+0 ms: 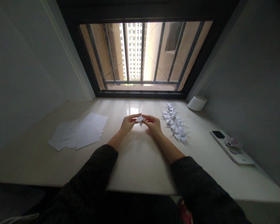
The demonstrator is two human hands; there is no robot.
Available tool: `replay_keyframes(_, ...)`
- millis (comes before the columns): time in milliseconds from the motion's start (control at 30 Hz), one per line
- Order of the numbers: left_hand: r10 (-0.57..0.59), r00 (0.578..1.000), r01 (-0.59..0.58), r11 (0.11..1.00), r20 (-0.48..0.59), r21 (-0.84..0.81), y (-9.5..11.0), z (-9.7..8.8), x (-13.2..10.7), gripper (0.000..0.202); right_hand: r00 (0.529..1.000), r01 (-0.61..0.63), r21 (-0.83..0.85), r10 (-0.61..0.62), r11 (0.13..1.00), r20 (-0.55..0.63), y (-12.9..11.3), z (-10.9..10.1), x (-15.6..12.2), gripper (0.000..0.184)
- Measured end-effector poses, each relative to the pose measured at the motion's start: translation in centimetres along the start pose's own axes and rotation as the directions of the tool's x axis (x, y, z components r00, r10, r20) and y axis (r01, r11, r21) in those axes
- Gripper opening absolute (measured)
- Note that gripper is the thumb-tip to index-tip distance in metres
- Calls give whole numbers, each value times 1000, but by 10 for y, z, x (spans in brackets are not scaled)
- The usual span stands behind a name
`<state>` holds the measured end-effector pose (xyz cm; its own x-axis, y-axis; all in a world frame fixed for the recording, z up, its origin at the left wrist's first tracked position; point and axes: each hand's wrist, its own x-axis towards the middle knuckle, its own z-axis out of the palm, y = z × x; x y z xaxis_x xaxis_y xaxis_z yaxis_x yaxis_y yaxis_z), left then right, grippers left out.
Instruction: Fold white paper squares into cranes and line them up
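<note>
A small folded piece of white paper (pixel 140 119) is held between both hands just above the pale tabletop (pixel 140 158), near the middle. My left hand (pixel 128 123) pinches its left side with fingertips closed on it. My right hand (pixel 154 124) pinches the right side the same way. Both forearms wear dark sleeves. A row of several finished folded paper figures (pixel 175 123) lies on the table just right of my right hand. A loose stack of flat white paper sheets (pixel 78 134) lies to the left of my left hand.
A white roll (pixel 197 102) lies in the far right corner by the wall. A white device with a dark phone and a small pink item (pixel 232 146) sits at the right edge. A barred window (pixel 142 56) stands behind the table; walls close both sides.
</note>
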<state>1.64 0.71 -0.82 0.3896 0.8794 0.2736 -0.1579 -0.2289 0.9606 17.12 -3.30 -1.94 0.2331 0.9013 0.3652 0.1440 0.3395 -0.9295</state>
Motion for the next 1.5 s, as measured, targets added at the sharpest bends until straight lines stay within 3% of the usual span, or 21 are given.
replay_keyframes(200,117,992,-128,960,55,250,3,0,-5,38,999,14,-10,-15,1000,-31,6,-1,2,33)
replay_keyframes(367,199,975,-221,878,96,425,13,5,-13,46,999,-4,-5,3,1000,-52,9,-3,4,33)
replay_keyframes(500,224,974,-200,842,13,501,18,9,-16,41,999,-8,-20,7,1000,-38,10,-2,4,31)
replay_keyframes(600,276,961,-225,833,-26,505,21,10,-18,34,999,-5,-21,4,1000,-39,9,-2,4,32)
replay_keyframes(767,306,952,-267,822,5,502,24,10,-20,22,1000,8,-16,-8,1000,-28,7,-2,4,39)
replay_keyframes(967,287,957,-234,851,-44,471,24,10,-20,19,1000,10,1,-10,1000,-9,6,-1,2,29)
replay_keyframes(1200,295,955,-250,835,-14,490,24,10,-21,22,1000,-7,7,7,1000,-3,7,0,2,28)
replay_keyframes(1300,286,957,-232,845,-41,482,25,10,-21,28,999,-40,27,41,999,-19,9,-1,3,32)
replay_keyframes(1400,245,963,-169,874,-113,455,20,8,-17,48,996,-66,97,71,993,-48,11,-1,5,36)
replay_keyframes(1500,56,991,-17,956,-125,293,9,5,-10,63,996,-72,184,81,980,-41,12,-2,6,35)
